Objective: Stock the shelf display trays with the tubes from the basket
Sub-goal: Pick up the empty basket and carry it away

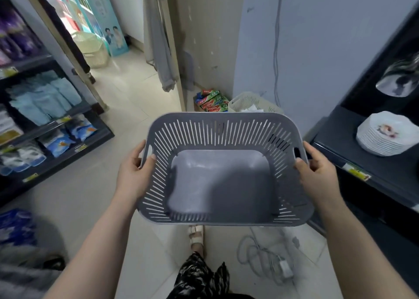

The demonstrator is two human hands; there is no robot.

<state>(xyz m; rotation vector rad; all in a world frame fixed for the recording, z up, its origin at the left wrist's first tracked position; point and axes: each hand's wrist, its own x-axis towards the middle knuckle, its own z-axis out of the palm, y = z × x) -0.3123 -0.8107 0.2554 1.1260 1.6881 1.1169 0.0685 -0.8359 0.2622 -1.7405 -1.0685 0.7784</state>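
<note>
Head view: grey basket [215,130] held mid-air over the floor, centre of frame, tipped a little toward the camera. Left hand [133,171] grips its left rim at the handle slot, thumb hooked inside against the slotted wall, other fingers curled round the outside. Right hand [317,169] does the same on the right rim, thumb over the edge, fingers wrapped at the handle. Basket floor is bare, no tubes in it. So judging from that, the unloading part looks done or the basket needs a refill; can't tell which. No display trays in view, so whether they are full can't be checked. On the floor at the far side, just beyond the basket, an open carton of toothpaste boxes [212,101] sits beside a cream basket [251,103] against the wall; possibly more stock, a guess. Left shelves [56,117] carry blue and white packets, blurred. Right dark shelf [362,162] holds a stack of white plates [385,133]. Near floor: a coiled cable [260,253] and a sandalled foot [196,233] under the basket. Likely left: put the basket down or fetch more tubes.
</note>
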